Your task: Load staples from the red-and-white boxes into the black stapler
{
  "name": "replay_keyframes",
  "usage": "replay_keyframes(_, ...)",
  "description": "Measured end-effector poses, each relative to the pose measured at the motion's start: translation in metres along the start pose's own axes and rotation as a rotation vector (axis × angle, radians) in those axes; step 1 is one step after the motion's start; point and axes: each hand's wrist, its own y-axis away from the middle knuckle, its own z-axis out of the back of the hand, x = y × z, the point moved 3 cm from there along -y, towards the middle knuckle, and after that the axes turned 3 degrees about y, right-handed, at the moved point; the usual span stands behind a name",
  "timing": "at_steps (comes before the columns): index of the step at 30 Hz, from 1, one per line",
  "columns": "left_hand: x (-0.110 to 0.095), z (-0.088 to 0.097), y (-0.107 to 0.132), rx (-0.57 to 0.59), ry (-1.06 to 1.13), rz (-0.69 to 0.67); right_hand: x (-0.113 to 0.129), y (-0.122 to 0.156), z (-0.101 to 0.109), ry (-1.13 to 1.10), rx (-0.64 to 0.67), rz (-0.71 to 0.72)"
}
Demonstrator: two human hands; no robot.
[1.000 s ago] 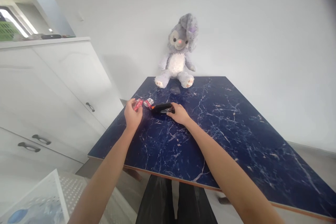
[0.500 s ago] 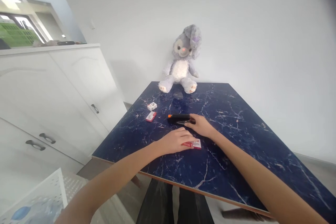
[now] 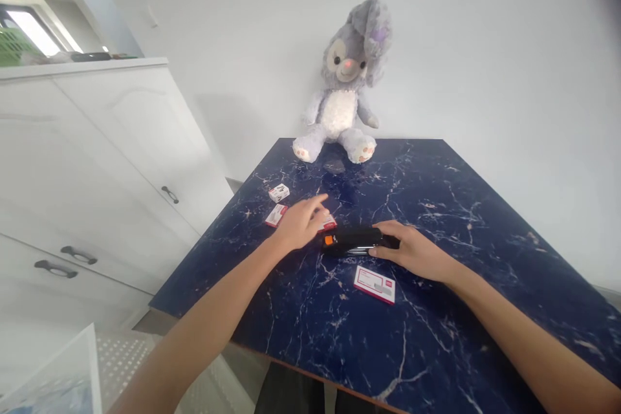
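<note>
My left hand (image 3: pixel 301 223) is over the table left of a black stapler, its fingers stretched out and apart. Against those fingers lies a flat red-and-white box (image 3: pixel 328 224), partly covered by them. The stapler (image 3: pixel 353 239) has an orange tip at its left end and rests on the table. My right hand (image 3: pixel 412 249) is closed around its right end, thumb on the near side. In front of the stapler, another flat white box with red edges (image 3: pixel 374 284) lies by itself. A similar red-and-white box (image 3: pixel 276 215) is just left of my left hand.
Behind that box stands a small white box with dark print (image 3: pixel 279 193). A grey plush rabbit (image 3: pixel 339 110) sits at the back of the blue marbled table (image 3: pixel 436 336), against the wall. White cabinets (image 3: pixel 116 162) stand on the left, with a white perforated basket (image 3: pixel 92 362) low down.
My left hand has moved away and left from the near box, and a red-and-white box now lies by its fingers. My right hand still grips the stapler. The view has shifted.
</note>
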Motion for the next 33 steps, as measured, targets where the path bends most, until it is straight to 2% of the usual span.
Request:
replay_keyframes(3,0.024,0.027,0.001,-0.153,-0.24,0.275,0.004,0.002,-0.005,-0.018,0.009,0.014)
replay_keyframes(4,0.034,0.035,0.003,-0.152,-0.34,0.385,0.005,0.002,-0.007,-0.021,0.011,0.016)
replay_keyframes(6,0.051,0.045,0.008,-0.072,-0.437,0.574,0.006,0.002,-0.01,-0.026,0.013,0.022)
replay_keyframes(8,0.061,0.046,0.012,0.006,-0.432,0.668,0.006,0.002,-0.011,-0.024,0.005,0.027)
replay_keyframes(10,0.061,0.04,0.012,0.038,-0.392,0.634,0.006,0.002,-0.011,-0.009,-0.011,0.034)
replay_keyframes(15,0.034,0.021,0.008,0.138,-0.191,0.352,0.007,0.002,-0.012,0.053,-0.062,0.054)
replay_keyframes(18,0.02,0.018,0.009,0.193,-0.019,0.298,0.008,0.002,-0.012,0.079,-0.084,0.08)
replay_keyframes(20,0.017,0.017,0.008,0.178,0.017,0.289,0.009,0.002,-0.012,0.084,-0.082,0.085)
replay_keyframes(23,0.029,0.019,0.006,-0.006,-0.119,0.289,0.01,0.003,-0.012,0.089,-0.08,0.085)
replay_keyframes(26,0.056,0.025,0.005,-0.216,-0.324,0.304,0.011,0.004,-0.012,0.113,-0.078,0.099)
replay_keyframes(28,0.073,0.025,0.005,-0.202,-0.346,0.328,0.012,0.004,-0.013,0.137,-0.078,0.105)
replay_keyframes(30,0.077,0.024,0.006,-0.141,-0.257,0.294,0.013,0.004,-0.014,0.159,-0.087,0.106)
replay_keyframes(33,0.056,0.017,0.005,-0.021,-0.038,0.153,0.014,0.004,-0.013,0.176,-0.098,0.116)
